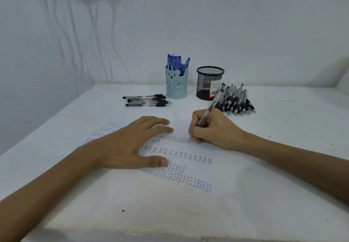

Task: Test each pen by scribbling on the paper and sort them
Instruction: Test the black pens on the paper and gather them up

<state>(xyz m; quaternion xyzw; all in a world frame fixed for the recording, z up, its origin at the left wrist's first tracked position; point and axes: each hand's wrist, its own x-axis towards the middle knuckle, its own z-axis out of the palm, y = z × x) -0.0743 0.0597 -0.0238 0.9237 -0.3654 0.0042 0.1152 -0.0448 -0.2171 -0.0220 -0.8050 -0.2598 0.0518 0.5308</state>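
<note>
A white paper (190,168) covered with rows of the handwritten word "Test" lies in the middle of the table. My left hand (130,144) rests flat on it, fingers spread, holding nothing. My right hand (211,128) grips a clear black pen (209,110) whose tip touches the paper at the end of a written row. A pile of black pens (236,101) lies behind my right hand. A few black pens (149,101) lie side by side at the back left.
A light blue bear-faced cup (176,83) holds several blue pens (176,62). A black mesh pen holder (208,83) stands to its right, beside the pile. White cables (75,39) hang on the wall at the left. The table's front edge is close to me.
</note>
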